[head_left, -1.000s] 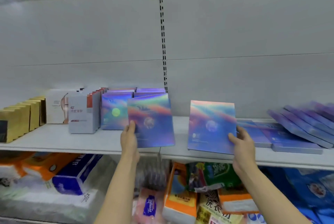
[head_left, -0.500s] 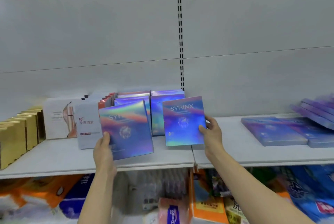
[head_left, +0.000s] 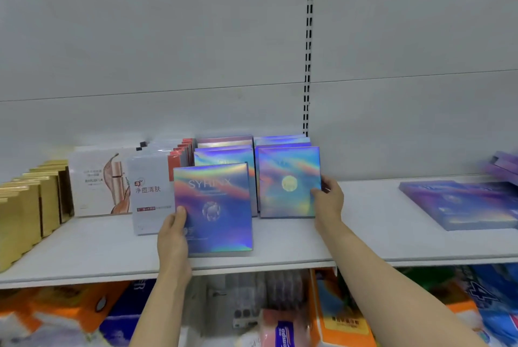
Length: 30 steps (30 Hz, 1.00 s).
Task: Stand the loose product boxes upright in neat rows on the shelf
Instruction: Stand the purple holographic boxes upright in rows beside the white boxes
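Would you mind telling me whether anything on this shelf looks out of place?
Yes: the flat boxes at the shelf's right end lie face up rather than standing, unlike the upright rows in the middle. Nothing looks spilled or damaged.

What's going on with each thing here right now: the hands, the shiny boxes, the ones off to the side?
Left hand: grips the near holographic box, upright near the shelf front.
Right hand: holds the right-row front box, standing upright.
Flat purple boxes: lying down, not yet stood up.
Gold boxes: upright in a row.
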Each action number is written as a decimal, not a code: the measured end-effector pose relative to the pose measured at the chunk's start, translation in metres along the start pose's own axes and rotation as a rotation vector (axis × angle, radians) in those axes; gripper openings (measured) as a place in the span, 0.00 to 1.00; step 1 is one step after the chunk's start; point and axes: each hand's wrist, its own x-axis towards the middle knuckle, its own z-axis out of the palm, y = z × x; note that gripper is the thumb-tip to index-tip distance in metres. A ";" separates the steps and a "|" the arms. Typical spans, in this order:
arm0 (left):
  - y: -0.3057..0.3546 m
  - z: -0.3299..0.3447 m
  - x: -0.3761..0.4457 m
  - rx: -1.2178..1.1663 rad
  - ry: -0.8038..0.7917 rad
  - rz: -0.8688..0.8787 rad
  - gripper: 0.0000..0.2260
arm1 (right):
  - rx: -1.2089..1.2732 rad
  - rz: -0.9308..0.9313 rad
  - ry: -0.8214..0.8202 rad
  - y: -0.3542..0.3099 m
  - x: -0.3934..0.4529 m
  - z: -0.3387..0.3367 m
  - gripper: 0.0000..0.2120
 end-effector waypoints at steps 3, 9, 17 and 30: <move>0.001 0.005 0.000 -0.017 -0.010 0.013 0.05 | -0.077 -0.046 0.011 0.003 0.008 0.008 0.17; -0.007 0.011 0.005 0.000 -0.004 0.006 0.06 | -0.495 -0.292 -0.006 0.001 0.002 0.005 0.24; -0.031 0.027 0.029 0.090 0.034 0.018 0.12 | -0.890 -1.075 -0.334 0.006 -0.040 0.001 0.33; -0.053 0.003 0.046 1.054 -0.325 0.682 0.50 | -1.096 -1.101 -0.528 0.029 -0.062 0.037 0.43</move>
